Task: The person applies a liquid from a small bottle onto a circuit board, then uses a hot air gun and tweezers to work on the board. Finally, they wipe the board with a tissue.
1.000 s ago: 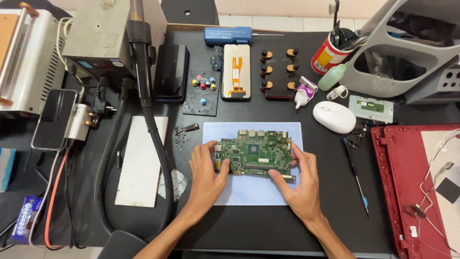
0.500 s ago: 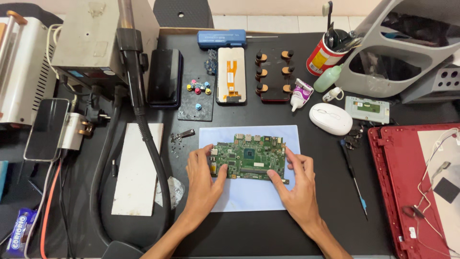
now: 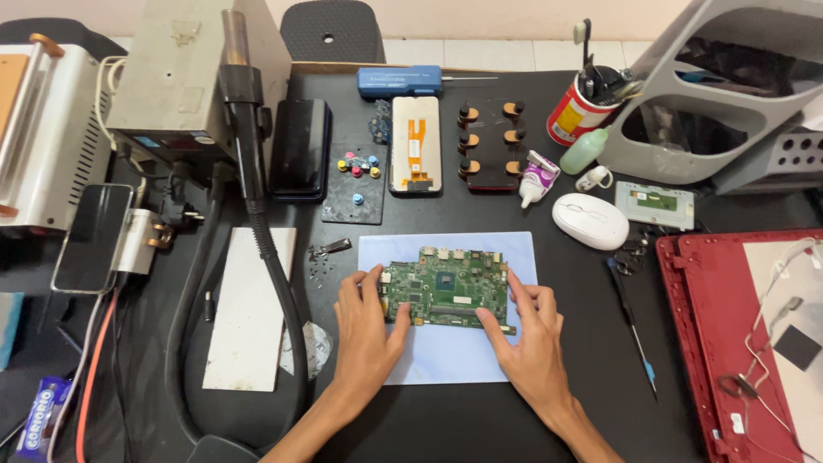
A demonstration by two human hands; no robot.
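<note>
Green circuit board [image 3: 448, 289] lies flat on the pale blue mat [image 3: 446, 356], approx. centre of the black bench top [image 3: 514, 429]. Your left hand [image 3: 367, 330] rests at the board's left edge, thumb on its lower-left corner, fingers spread along the side; hand is open, not closed round the board. Your right hand [image 3: 531, 330] sits at the board's right edge, thumb touching the lower edge, fingers loose on the mat beside it. Board is steadied btwn both hands, not lifted.

Right of the mat: thin blue-tipped screwdriver [image 3: 633, 330], then red laptop shell [image 3: 686, 343]. Left of the mat: white slab [image 3: 249, 309] w/ black hose [image 3: 279, 283] beside it. Farther back: white mouse [image 3: 590, 220], phone screen part [image 3: 415, 144], red tool cup [image 3: 573, 110].
</note>
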